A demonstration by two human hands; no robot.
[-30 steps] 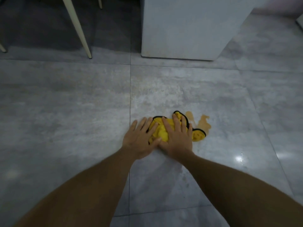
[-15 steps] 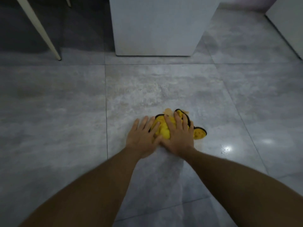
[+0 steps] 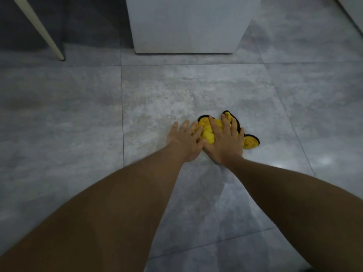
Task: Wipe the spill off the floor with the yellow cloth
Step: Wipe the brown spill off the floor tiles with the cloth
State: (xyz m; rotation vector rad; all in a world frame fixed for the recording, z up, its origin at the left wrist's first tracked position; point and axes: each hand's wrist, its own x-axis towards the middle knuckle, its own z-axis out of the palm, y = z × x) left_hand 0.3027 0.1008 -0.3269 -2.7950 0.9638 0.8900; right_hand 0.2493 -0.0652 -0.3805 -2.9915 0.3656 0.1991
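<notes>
A crumpled yellow cloth [image 3: 207, 132] with a black hem lies bunched on the grey tiled floor [image 3: 176, 91]. My right hand [image 3: 225, 142] presses flat on top of it, fingers spread. Beside it, my left hand [image 3: 185, 141] lies flat, its fingertips on the cloth's left edge and its palm on the floor. One corner of the cloth sticks out to the right of my right hand. No orange spill shows around the cloth; whatever lies under it is hidden.
A pale grey cabinet or block [image 3: 186, 24] stands on the floor straight ahead. A slanted cream furniture leg [image 3: 42, 32] meets the floor at the far left. A bright light reflection [image 3: 324, 160] shines on the tile at the right.
The cloth has been pushed forward and right over the orange spill, which no longer shows. Both hands stayed pressed on it, and the view has shifted.
</notes>
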